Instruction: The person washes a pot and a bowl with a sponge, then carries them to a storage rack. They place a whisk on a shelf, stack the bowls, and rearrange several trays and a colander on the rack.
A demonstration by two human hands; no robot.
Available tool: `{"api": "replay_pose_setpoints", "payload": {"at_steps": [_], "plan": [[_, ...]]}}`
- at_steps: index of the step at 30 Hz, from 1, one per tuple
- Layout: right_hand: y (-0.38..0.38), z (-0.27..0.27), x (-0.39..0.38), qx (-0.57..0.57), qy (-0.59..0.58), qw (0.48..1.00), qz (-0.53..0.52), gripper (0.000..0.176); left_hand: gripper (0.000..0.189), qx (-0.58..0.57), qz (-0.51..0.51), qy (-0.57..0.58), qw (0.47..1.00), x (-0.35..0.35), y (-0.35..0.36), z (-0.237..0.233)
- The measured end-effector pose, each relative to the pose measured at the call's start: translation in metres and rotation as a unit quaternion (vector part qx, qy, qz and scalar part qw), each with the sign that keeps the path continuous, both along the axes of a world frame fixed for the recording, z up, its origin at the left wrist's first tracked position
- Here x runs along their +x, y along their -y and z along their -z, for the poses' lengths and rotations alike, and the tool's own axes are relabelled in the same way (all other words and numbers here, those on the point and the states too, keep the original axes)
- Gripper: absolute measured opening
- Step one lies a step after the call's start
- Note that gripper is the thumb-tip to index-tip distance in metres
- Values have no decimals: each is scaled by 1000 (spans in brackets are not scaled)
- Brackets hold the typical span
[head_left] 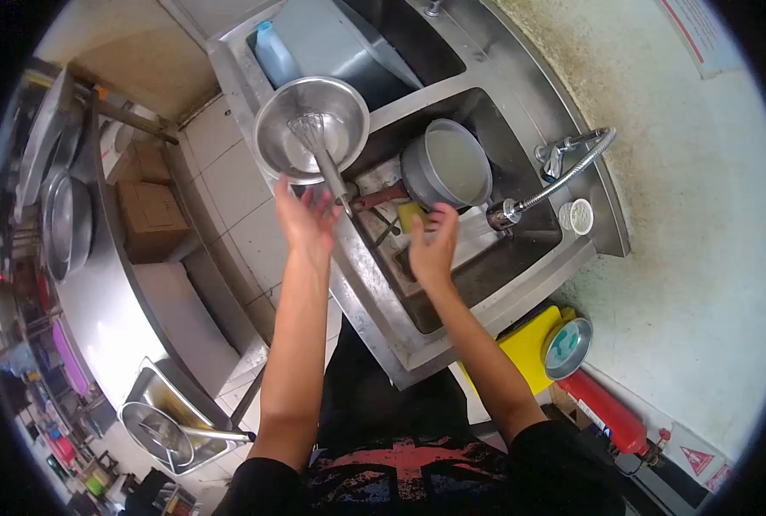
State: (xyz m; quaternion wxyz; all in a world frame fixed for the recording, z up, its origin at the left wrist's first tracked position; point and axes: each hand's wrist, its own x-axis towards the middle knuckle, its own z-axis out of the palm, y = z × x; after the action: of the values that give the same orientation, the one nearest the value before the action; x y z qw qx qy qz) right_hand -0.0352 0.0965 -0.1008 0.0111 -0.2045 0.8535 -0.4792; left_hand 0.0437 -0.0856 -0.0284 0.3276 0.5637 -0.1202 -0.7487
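My left hand (304,219) is palm up with its fingers apart, close below the rim of a steel mixing bowl (271,129). Inside that bowl leans a wire whisk (324,162), its handle crossing the rim beside my left fingers. Over the sink basin (417,305), my right hand (434,245) has curled fingers at a yellow-green sponge (410,215), which it appears to hold; slight blur softens the grip. Just beyond stands a deep pot (447,163) with cloudy liquid, its brown handle (381,196) pointing toward my left hand.
A flexible-hose faucet (563,176) reaches over the basin, near a white cup (579,217). A blue bottle (277,56) and large metal container (323,43) occupy the other basin. A yellow board (529,348), small bowl (567,348) and fire extinguisher (606,413) are at right.
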Motion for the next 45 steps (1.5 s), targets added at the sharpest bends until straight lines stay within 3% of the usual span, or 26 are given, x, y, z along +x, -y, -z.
{"api": "replay_pose_setpoints", "payload": {"at_steps": [1, 2, 5, 7, 8, 9, 11, 12, 14, 17, 21, 23, 25, 26, 27, 29, 31, 33, 35, 36, 37, 39, 41, 42, 43, 45], "plan": [[-13, 12, -14, 58, -66, 996, 13, 39, 43, 14, -66, 3, 998, 2, -17, -7], [-26, 23, -28, 116, -131, 984, 33, 41, 42, 28, -34, -25, 999, 8, -38, -6], [-38, 43, -44, 178, -89, 978, 63, 55, 40, 105, 136, -70, 983, 12, -93, 24], [-49, 71, -30, 276, 145, 950, -28, 59, 39, 63, 309, -17, 949, -19, -103, 29], [-47, 75, -30, 401, 222, 874, -161, 54, 43, 0, 343, 2, 939, -36, -102, 35], [-46, 87, -26, 400, 235, 873, -151, 54, 46, -60, 377, 19, 924, -51, -101, 43], [-39, 125, -23, 514, 297, 745, -305, 50, 62, -48, 403, 77, 911, -90, -83, 68], [-40, 139, -17, 508, 302, 749, -299, 50, 62, -51, 412, 80, 906, -106, -75, 73], [-43, 158, 1, 534, 264, 781, -189, 38, 80, 21, 446, 152, 882, -129, -62, 80], [-39, 171, 4, 551, 292, 762, -174, 35, 96, -9, 495, 197, 846, -147, -54, 90], [-17, 192, -4, 547, 256, 776, -182, 31, 100, -77, 513, 222, 825, -159, -59, 99], [-7, 245, -9, 536, 132, 815, -174, 29, 96, -63, 541, 217, 810, -166, -61, 117], [-13, 353, 2, 478, -101, 866, -107, 27, 89, -17, 563, 203, 801, -165, -61, 139], [-3, 350, -19, 292, -82, 953, -16, 23, 82, 14, 587, 184, 788, -177, -56, 141], [1, 370, -27, 286, -90, 954, -11, 23, 82, 4, 587, 181, 789, -183, -56, 140], [-8, 328, -39, 307, -18, 950, -50, 26, 69, 76, 523, 128, 839, -184, -69, 136], [-17, 297, -43, 322, 25, 944, -74, 30, 64, 51, 530, 120, 838, -188, -73, 142], [-15, 275, -45, 320, 38, 943, -77, 33, 85, -11, 510, 130, 850, -192, -76, 149], [-10, 257, -45, 317, 46, 944, -74, 35, 88, -1, 513, 134, 848, -195, -77, 146], [-6, 245, -45, 374, 172, 902, -126, 38, 77, -16, 508, 137, 850, -192, -81, 139], [-5, 231, -44, 422, 296, 839, -174, 40, 87, -48, 514, 130, 847, -189, -84, 137], [-30, 177, -38, 490, 26, 837, -244, 50, 99, -80, 524, 123, 839, -183, -90, 127], [-33, 100, -45, 376, 360, 824, -226, 40, 96, -219, 592, 254, 733, -179, -96, 95], [-44, 86, -49, 358, 362, 823, -250, 41, 94, -291, 607, 294, 679, -174, -97, 95], [-55, 76, -48, 355, 365, 826, -243, 41, 95, -468, 572, 337, 583, -165, -93, 129], [-74, 61, -40, 286, 313, 887, -184, 40, 96, -629, 514, 359, 459, -151, -86, 147]]}}
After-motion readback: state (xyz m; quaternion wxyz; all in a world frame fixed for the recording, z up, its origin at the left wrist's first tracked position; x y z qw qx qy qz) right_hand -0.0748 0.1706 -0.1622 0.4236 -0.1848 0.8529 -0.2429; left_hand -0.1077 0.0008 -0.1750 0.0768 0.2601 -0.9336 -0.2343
